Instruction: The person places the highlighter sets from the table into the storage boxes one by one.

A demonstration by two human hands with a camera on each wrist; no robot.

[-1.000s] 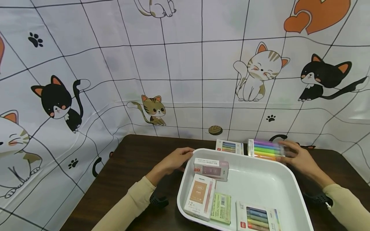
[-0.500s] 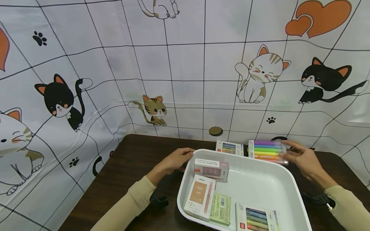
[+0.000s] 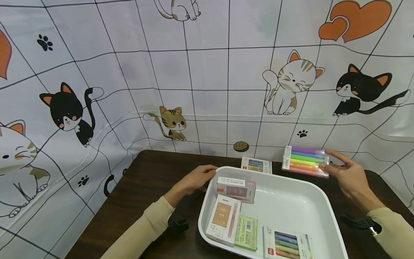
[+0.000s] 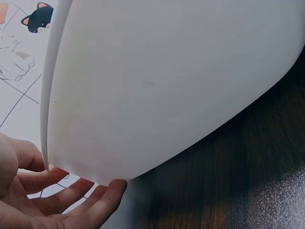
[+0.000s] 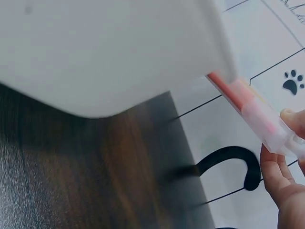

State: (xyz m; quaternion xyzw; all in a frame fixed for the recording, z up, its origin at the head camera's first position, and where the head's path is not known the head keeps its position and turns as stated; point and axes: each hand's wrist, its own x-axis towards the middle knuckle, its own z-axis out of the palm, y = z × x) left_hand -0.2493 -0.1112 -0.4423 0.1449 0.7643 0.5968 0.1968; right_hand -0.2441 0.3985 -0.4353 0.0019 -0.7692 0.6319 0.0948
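Observation:
My right hand (image 3: 352, 176) pinches the right end of a clear pack of highlighter-like coloured pens (image 3: 305, 162), thumb on one face and fingers on the other. The pack is raised beyond the far right side of a white plastic tray (image 3: 291, 208); in the right wrist view, the tray hides part of this pen pack (image 5: 267, 126). At the tray's far left corner, my left hand (image 3: 195, 180) holds the rim. The left wrist view has the thumb by the rim and the fingers of the left hand (image 4: 62, 200) curled against the outer wall.
Inside the tray lie a pinkish box (image 3: 236, 189), a white-and-tan box (image 3: 223, 219), a green box (image 3: 247, 232) and a windowed pen box (image 3: 286, 242). Another pen box (image 3: 256, 165) sits behind the tray on the dark table (image 3: 155, 172). A cat-print cloth (image 3: 207, 90) hangs behind.
My right hand has taken hold of the pen pack, lifted it and carried it slightly to the right. My left hand and the tray have stayed in place.

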